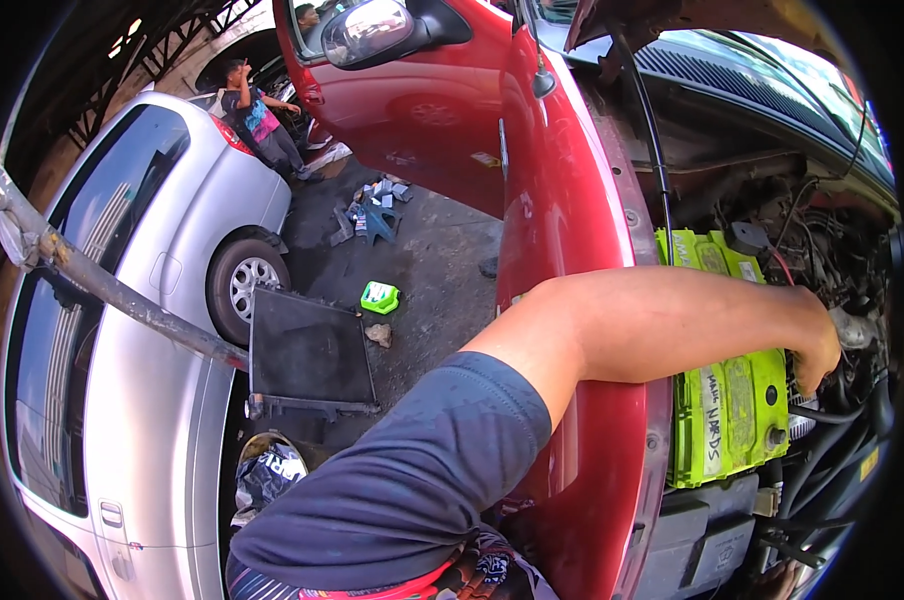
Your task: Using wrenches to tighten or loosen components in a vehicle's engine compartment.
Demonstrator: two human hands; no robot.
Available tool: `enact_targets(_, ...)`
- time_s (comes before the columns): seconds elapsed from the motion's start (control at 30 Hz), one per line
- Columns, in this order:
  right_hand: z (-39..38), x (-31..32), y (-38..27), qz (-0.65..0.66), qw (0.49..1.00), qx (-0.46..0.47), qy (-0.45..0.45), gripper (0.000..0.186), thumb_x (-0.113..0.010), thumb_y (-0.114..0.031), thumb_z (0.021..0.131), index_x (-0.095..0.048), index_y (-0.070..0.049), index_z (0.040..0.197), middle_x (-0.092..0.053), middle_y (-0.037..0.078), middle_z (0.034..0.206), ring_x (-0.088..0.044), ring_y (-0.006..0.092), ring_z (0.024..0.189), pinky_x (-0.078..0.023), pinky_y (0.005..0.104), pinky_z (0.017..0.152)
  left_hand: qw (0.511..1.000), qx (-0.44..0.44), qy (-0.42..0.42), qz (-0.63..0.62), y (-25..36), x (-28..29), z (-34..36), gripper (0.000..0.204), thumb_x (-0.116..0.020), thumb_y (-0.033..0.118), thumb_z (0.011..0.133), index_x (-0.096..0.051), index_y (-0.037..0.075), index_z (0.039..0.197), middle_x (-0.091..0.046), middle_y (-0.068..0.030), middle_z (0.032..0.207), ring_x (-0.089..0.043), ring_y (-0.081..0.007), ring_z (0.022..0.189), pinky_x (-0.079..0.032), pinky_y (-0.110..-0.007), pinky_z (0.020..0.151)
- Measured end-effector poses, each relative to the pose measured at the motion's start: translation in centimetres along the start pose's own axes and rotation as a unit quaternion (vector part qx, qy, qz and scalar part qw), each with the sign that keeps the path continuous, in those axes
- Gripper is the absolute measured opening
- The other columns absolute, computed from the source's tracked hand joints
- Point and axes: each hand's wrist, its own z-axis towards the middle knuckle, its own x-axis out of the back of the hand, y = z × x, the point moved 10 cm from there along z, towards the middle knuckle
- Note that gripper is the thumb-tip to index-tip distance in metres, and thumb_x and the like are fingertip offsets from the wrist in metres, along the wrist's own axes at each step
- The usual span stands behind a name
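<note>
My left arm, in a dark sleeve, stretches across the red fender (612, 450) and over a yellow-green car battery (727, 410) into the engine bay. My left hand (818, 350) is bent downward just beyond the battery, among hoses and metal parts. Its fingers are curled close together, and whatever they grip is hidden. Close by them are a black hose (827, 414) and a ribbed metal part (801, 424). A small skin-toned patch at the lower right edge may be my right hand (778, 579); its fingers cannot be made out.
A black prop rod (644, 120) rises beside the battery. The red car's door (402, 110) hangs open. On the ground are a radiator (310, 350), a green jug (380, 297) and a stone (379, 335). A silver van (162, 300) stands at left; a person (262, 120) is behind it.
</note>
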Motion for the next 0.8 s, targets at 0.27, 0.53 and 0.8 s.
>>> enact_targets(0.27,-1.0,-0.9,-1.9,-0.004,1.000,0.024,0.009,0.020,-0.057,-0.023,0.096,-0.060,-0.003,0.093,-0.052,0.004,0.073,-0.050,0.0169,0.069,-0.041,0.0334,0.067,1.000,-0.011,0.012,0.003,0.6,0.5,0.5,0.060,-0.061,0.043,0.087,-0.060,0.011,0.138,-0.057,-0.0092,0.144,-0.054,-0.0289,0.130,-0.044,-0.044,0.105)
enact_targets(0.53,-1.9,-1.8,-2.5,-0.006,0.999,0.040,0.013,0.020,-0.060,-0.023,0.094,-0.061,-0.003,0.096,-0.053,0.005,0.074,-0.050,0.0171,0.069,-0.041,0.0337,0.066,1.000,0.003,0.015,0.004,0.3,0.3,0.3,0.058,-0.060,0.041,0.087,-0.061,0.012,0.137,-0.058,-0.0086,0.142,-0.055,-0.0279,0.129,-0.045,-0.044,0.104)
enact_targets(0.8,-2.7,-2.6,-3.3,-0.008,0.998,0.062,0.015,0.022,-0.062,-0.023,0.091,-0.063,-0.003,0.100,-0.054,0.006,0.075,-0.050,0.0172,0.069,-0.041,0.0340,0.066,1.000,-0.001,0.008,0.000,0.6,0.2,-0.1,0.055,-0.060,0.038,0.086,-0.064,0.011,0.134,-0.061,-0.0089,0.138,-0.058,-0.0285,0.125,-0.047,-0.044,0.102)
